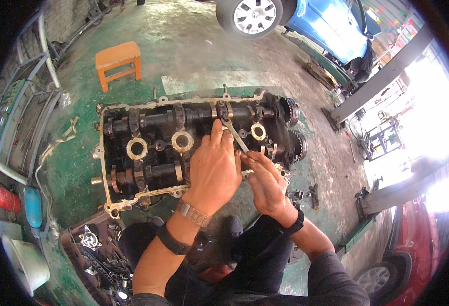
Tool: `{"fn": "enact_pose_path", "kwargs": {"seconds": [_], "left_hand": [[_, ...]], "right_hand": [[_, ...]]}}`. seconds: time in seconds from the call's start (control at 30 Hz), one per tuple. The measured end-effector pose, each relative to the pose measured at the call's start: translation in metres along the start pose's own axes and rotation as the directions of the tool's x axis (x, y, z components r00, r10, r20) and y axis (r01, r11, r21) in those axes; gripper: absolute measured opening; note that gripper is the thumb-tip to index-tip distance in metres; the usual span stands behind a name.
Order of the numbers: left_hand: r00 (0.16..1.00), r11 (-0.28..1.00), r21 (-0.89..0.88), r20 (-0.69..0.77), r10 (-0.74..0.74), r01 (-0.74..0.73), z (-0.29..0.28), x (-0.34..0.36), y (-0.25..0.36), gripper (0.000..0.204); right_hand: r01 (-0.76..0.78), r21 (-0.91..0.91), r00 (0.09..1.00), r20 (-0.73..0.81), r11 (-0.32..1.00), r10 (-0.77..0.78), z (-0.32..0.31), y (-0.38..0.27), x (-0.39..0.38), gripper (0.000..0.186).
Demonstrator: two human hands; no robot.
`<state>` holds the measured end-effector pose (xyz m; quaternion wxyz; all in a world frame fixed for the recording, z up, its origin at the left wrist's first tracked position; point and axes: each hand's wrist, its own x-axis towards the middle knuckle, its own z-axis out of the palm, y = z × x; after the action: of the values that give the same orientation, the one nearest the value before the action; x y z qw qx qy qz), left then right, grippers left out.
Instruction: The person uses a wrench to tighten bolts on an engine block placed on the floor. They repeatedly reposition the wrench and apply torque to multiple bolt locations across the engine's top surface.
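A dark, oily engine cylinder head (pixel 155 120) with two camshafts lies in front of me, its rim pale and bare. A metal wrench (pixel 238 137) slants across it, its far end at a bolt on a camshaft bearing cap (pixel 225 109). My right hand (pixel 267 186) is closed on the wrench's near end, thumb and fingers pinching it. With fingers close together, my left hand (pixel 214 171) holds the wrench near its far end, the index fingertip beside the bolt. The left palm hides part of the near camshaft. Toothed camshaft gears (pixel 300 146) stick out at the right end.
A brown tray (pixel 76 255) of loose engine parts sits at lower left, near a white bucket (pixel 28 262). An orange stool (pixel 118 61) stands beyond the cylinder head. A blue car (pixel 329 25) is at the back, a red car (pixel 413 245) at lower right, and a metal post (pixel 382 76) on the right.
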<state>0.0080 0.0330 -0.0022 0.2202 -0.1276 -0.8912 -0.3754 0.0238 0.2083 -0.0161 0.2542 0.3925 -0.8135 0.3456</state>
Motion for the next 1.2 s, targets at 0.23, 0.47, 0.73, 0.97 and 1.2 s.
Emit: {"fn": "enact_pose_path", "kwargs": {"seconds": [0.23,0.47,0.73,0.97,1.2], "left_hand": [[1.0,1.0,0.007,-0.005,0.002,-0.002,0.0,0.0,-0.001,0.044],[1.0,1.0,0.002,0.012,-0.013,0.013,0.001,0.0,-0.001,0.043],[0.999,0.998,0.047,-0.017,0.035,-0.035,0.002,0.001,-0.003,0.046],[0.999,0.998,0.057,-0.024,0.042,-0.041,0.003,0.0,-0.005,0.052],[0.999,0.999,0.031,-0.037,0.02,-0.019,0.004,0.0,-0.006,0.054]], "right_hand": [[0.008,-0.03,1.0,0.021,1.0,-0.007,-0.002,-0.001,0.002,0.041],[0.035,-0.101,0.997,0.073,0.994,-0.028,-0.001,0.0,0.003,0.041],[0.081,-0.121,0.994,0.082,0.989,-0.072,0.003,-0.003,0.005,0.045],[0.071,-0.139,0.992,0.109,0.988,-0.056,0.004,-0.011,0.012,0.045],[0.069,-0.15,0.992,0.111,0.986,-0.052,0.003,-0.015,0.018,0.045]]}}
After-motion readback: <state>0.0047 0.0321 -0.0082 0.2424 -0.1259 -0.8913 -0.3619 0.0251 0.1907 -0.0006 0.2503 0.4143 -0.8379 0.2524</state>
